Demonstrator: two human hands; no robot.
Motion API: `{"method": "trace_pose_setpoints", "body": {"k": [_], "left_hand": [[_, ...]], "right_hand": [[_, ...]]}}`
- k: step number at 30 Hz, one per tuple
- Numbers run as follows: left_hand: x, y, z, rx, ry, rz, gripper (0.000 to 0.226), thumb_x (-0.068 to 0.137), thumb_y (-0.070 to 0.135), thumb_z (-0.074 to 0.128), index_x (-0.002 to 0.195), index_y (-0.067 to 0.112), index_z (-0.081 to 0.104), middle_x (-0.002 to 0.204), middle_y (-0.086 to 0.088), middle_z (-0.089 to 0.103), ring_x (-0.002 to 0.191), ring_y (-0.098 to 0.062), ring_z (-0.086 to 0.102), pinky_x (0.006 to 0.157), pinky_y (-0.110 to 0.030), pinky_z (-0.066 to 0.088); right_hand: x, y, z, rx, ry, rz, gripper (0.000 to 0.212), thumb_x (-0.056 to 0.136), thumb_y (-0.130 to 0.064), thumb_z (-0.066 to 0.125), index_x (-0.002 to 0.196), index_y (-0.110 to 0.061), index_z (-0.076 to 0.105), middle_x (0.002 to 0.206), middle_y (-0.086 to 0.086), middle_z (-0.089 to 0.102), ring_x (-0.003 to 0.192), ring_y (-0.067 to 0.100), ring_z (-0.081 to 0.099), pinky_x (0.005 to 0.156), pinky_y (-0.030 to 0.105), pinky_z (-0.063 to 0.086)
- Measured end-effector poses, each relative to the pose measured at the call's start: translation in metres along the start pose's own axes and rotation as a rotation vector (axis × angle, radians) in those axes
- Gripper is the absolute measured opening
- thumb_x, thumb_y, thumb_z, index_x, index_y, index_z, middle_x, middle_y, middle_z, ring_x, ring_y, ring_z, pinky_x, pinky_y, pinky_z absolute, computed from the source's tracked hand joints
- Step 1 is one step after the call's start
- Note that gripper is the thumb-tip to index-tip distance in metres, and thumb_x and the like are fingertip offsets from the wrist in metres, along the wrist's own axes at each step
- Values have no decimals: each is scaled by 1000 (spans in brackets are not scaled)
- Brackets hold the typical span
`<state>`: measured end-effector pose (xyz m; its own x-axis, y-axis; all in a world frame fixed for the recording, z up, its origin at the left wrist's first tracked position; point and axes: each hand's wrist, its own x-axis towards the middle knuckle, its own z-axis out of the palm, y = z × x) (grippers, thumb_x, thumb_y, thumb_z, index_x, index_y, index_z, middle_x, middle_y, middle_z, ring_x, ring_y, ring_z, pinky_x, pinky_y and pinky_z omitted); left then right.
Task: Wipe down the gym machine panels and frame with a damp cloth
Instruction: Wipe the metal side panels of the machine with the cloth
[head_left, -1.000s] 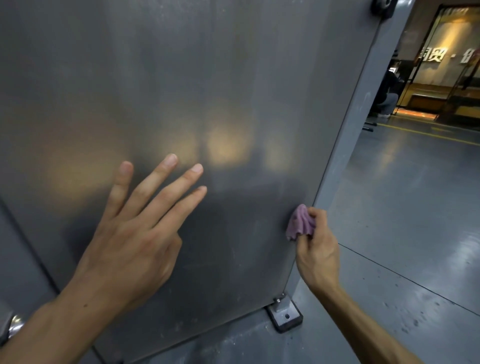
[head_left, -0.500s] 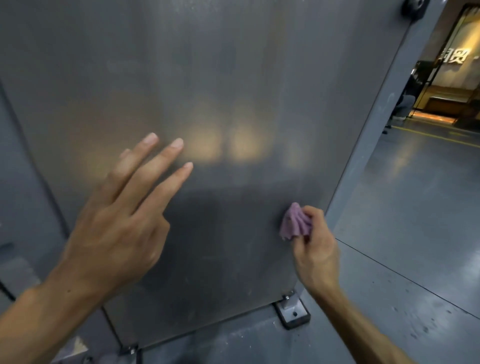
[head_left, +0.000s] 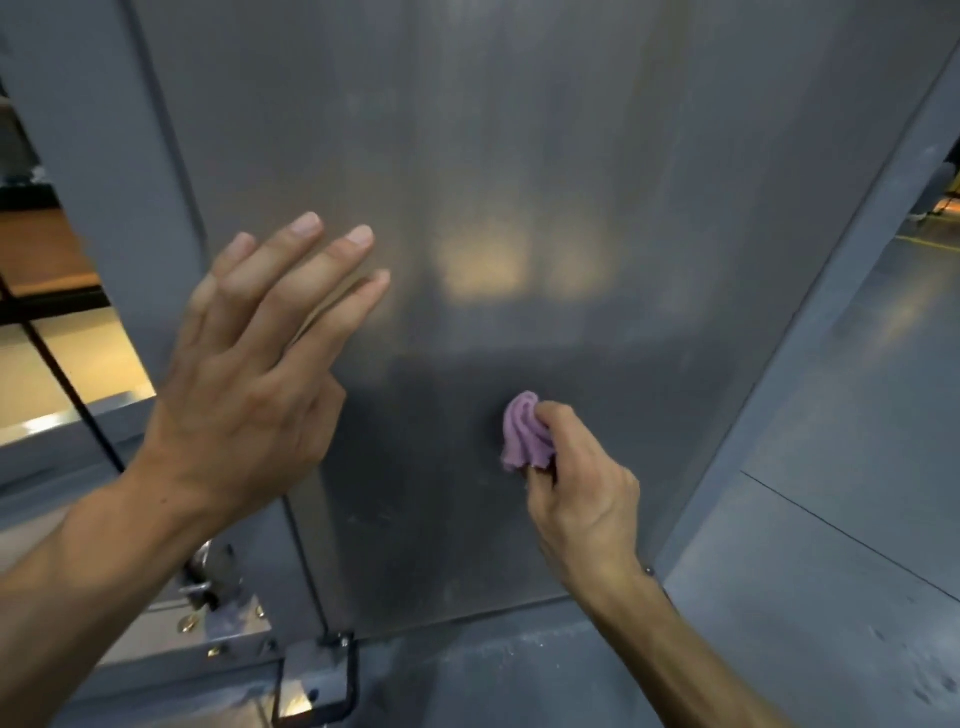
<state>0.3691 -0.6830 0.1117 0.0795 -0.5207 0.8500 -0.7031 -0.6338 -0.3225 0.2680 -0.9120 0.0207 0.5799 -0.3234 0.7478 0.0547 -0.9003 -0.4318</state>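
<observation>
As the view shifted, cloth (head_left: 524, 434) slid left.

Panel (head_left: 519, 182) is standing upright ahead, frame posts (head_left: 119, 208) flanking its left and right edges. Left hand (head_left: 249, 395) is lying near panel's left edge. Right hand (head_left: 582, 488) is pressing cloth (head_left: 522, 434) on panel's lower middle. Floor (head_left: 831, 519) is lying right.

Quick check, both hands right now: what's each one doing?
Left hand: open, fingers straight, held against or just off the panel; contact cannot be told.
Right hand: grips the bunched purple cloth against the panel.
</observation>
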Motion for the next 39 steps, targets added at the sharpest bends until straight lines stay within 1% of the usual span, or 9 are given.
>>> {"method": "trace_pose_setpoints", "body": {"k": [3, 6, 11, 19, 24, 26, 29, 34, 39], "left_hand": [[0, -2, -2, -13, -6, 3, 60, 86, -8, 45, 144, 2, 58, 157, -15, 46, 148, -37, 36, 123, -55, 26], [-3, -7, -7, -3, 2, -15, 62, 85, -7, 45, 144, 3, 57, 157, -15, 45, 148, -37, 35, 122, -57, 27], [-15, -17, -12, 47, -12, -43, 64, 85, -6, 53, 148, 4, 53, 160, -16, 41, 150, -37, 31, 126, -54, 20], [-18, -21, -10, 9, -2, -68, 60, 92, -12, 47, 150, 4, 50, 160, -13, 40, 151, -34, 31, 127, -49, 16], [-18, -22, -8, -14, 2, -80, 53, 98, -11, 40, 148, 4, 52, 158, -13, 43, 150, -33, 34, 126, -50, 20], [-18, -22, -9, -17, -1, -81, 52, 100, -8, 36, 148, 4, 53, 158, -13, 43, 150, -33, 34, 126, -50, 21], [-18, -20, -9, -33, -8, -86, 51, 101, -7, 34, 147, 3, 53, 158, -14, 43, 150, -34, 33, 126, -50, 20], [-18, -20, -10, -39, -1, -89, 57, 95, -12, 38, 147, 3, 53, 158, -13, 42, 150, -34, 32, 127, -50, 18], [-18, -19, -8, -33, 13, -99, 60, 93, -16, 41, 148, 4, 53, 158, -12, 42, 150, -33, 32, 127, -50, 18]], "right_hand": [[3, -6, -1, -50, -14, -97, 23, 85, -30, 57, 107, -31, 50, 81, -8, 66, 58, 26, 62, 44, 36, 49], [8, 13, -17, -114, 1, -58, 29, 81, -41, 51, 108, -32, 48, 73, -6, 69, 61, 31, 67, 49, 33, 48], [11, 31, -24, -169, -40, 41, 49, 79, -14, 82, 98, -30, 40, 58, -1, 57, 51, 39, 61, 49, 37, 46], [-1, -39, 29, -147, -29, -167, 52, 71, -16, 88, 99, -26, 45, 64, -3, 64, 47, 33, 62, 37, 32, 42], [-8, -98, 61, -148, -46, -296, 18, 84, -22, 51, 101, -24, 46, 62, -1, 61, 38, 29, 55, 34, 26, 29], [-14, -121, 72, -164, -127, -300, 28, 80, -27, 41, 105, -25, 55, 58, -3, 59, 33, 25, 52, 34, 24, 27], [-25, -139, 81, -185, -235, -322, 27, 77, -35, 52, 99, -27, 67, 56, -9, 58, 29, 18, 48, 40, 24, 18], [-17, -112, 64, -177, -156, -294, 15, 86, -33, 55, 97, -25, 50, 58, -2, 60, 36, 26, 56, 37, 25, 23], [-1, -26, 13, -265, -104, -156, 53, 70, -21, 87, 97, -25, 42, 58, 2, 66, 42, 34, 62, 37, 34, 45]]}}
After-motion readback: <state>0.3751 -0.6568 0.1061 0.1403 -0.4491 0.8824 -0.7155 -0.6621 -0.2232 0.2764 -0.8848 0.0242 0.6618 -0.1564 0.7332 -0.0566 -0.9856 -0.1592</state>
